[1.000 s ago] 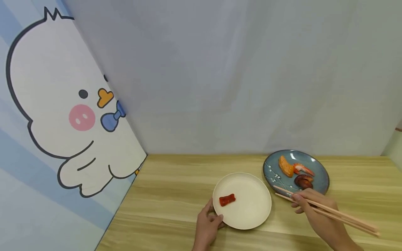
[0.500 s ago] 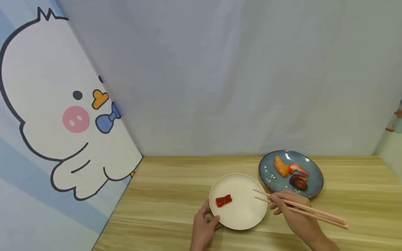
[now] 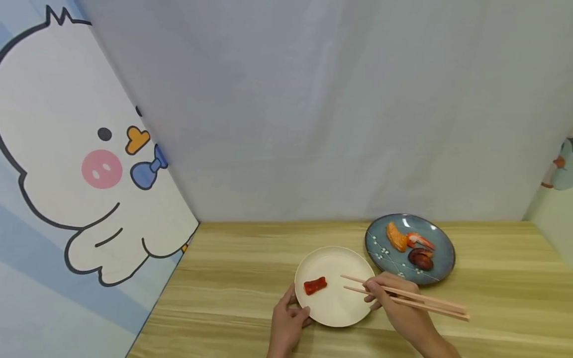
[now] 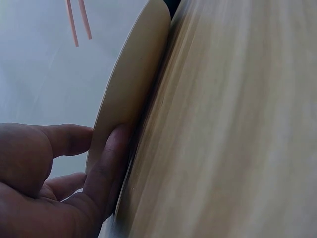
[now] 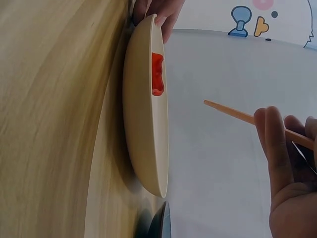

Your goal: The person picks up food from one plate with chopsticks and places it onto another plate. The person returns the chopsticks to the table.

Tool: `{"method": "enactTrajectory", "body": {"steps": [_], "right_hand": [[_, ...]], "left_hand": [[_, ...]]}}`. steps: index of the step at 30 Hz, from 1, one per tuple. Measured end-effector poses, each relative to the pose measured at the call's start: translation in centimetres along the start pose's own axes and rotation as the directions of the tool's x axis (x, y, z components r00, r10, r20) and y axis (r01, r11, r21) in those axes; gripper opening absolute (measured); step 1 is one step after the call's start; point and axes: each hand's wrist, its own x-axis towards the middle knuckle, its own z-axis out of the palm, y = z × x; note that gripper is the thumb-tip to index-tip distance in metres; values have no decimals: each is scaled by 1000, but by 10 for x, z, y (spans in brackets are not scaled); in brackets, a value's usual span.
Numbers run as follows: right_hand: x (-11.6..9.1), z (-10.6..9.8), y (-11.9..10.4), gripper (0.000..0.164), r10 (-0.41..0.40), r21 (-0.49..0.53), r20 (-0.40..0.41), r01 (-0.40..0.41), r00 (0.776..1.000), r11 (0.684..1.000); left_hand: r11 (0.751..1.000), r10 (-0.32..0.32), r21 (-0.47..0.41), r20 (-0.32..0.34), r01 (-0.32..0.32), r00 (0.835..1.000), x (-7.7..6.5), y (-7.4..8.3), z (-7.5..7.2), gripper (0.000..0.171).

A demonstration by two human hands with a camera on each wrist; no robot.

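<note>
My left hand [image 3: 288,320] holds the lower left rim of a cream plate [image 3: 342,308]; in the left wrist view the thumb and fingers [image 4: 106,168] are at its edge. A small red glossy piece of food [image 3: 315,286] lies on the left part of this plate. My right hand [image 3: 398,303] grips a pair of light wooden chopsticks [image 3: 429,302]. Their tips are slightly apart, over the plate to the right of the red piece, with nothing between them. In the right wrist view the chopstick [image 5: 230,111] is raised above the plate's rim.
Behind the right hand, a blue plate [image 3: 440,253] holds an orange piece [image 3: 396,237], a red-and-white shrimp-like piece [image 3: 420,240] and a dark brown piece [image 3: 421,259]. Both plates stand on a wood-grain table [image 3: 233,278]. A grey curtain [image 3: 313,124] rises at the back, a cartoon panel [image 3: 67,149] at left.
The right hand and chopsticks have moved left, from beside the blue plate to over the cream plate. The left hand keeps its hold on the rim. The whole view has shifted slightly.
</note>
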Motion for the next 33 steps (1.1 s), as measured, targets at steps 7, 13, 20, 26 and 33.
{"method": "enactTrajectory", "body": {"steps": [7,13,20,26,33], "right_hand": [[-2,9,2,13,14,27,9,-15,1000,1000],[-2,14,2,12,29,44,19,-30,999,999],[-2,19,2,13,50,68,33,-52,998,996],[-3,22,3,14,63,89,56,-68,996,994],[-2,25,3,15,72,106,69,-79,995,991]], "left_hand": [[1000,-7,4,1,7,1000,0,-1,0,76],[1000,-5,-21,11,5,1000,-1,1,0,76],[999,-3,-38,13,4,1000,-1,2,-1,76],[1000,-2,-31,9,2,1000,-2,2,-1,76],[999,4,-37,13,-4,1000,-2,1,-2,76]]}}
